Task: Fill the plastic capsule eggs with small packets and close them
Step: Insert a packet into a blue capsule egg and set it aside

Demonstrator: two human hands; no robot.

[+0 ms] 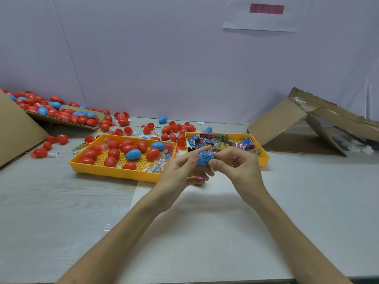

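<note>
Blue capsule egg [205, 158], printed packet showing on top, pinched by both hands.

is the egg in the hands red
No, the egg gripped between the left hand and the right hand is blue.

you hold a blue capsule egg [205, 159] between your left grip [180, 169] and right grip [240, 167], the fingers of both curled round it. printed wrapping shows at its top, and you cannot tell if it is shut. a pink packet [194, 177] sits tucked under your left grip's lower fingers. just beyond and left of your left grip lie closed red eggs [110, 161], two blue eggs [133, 154] and clear packets [156, 168] of coloured bits. just behind your right grip sits a heap of printed packets [222, 138]. farther back and left, loose red eggs [166, 129] and open halves lie scattered.
</note>
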